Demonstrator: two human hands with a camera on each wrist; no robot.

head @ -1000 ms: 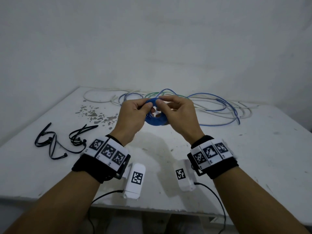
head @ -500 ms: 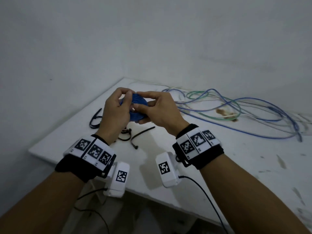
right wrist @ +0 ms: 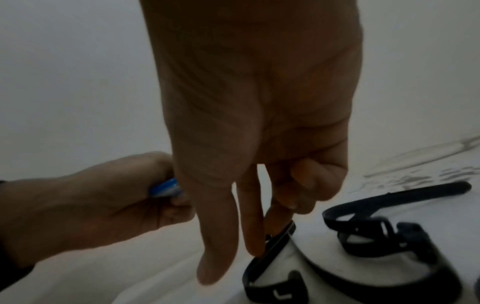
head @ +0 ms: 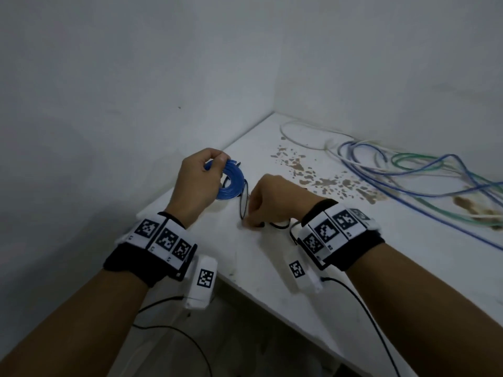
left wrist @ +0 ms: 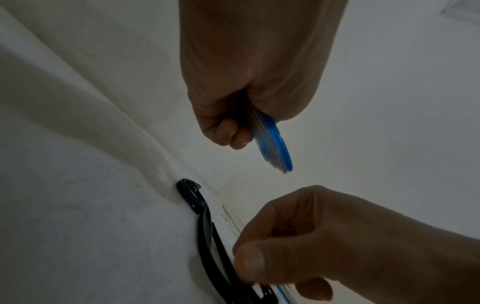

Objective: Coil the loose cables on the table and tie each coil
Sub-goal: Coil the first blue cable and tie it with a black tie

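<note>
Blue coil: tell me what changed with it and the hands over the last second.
The right hand let go of the blue coil and dropped to the table, where its fingers now pinch a black tie. The left hand carried the coil left toward the table's corner. Unchanged: the left hand grips the coil, and the loose cables lie uncoiled.

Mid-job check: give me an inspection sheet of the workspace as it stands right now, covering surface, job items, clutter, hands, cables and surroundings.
Surface: white table, brown stains toward the back.
Job's things: blue coil held above the table's corner; black ties on the table.
Clutter: nothing seen.
Hands: left hand grips the blue coil; right hand pinches a black tie at the tabletop.
Cables: loose cables, blue, green and white, uncoiled at the back right.
Surroundings: bare wall; thin black leads hang below the table.
</note>
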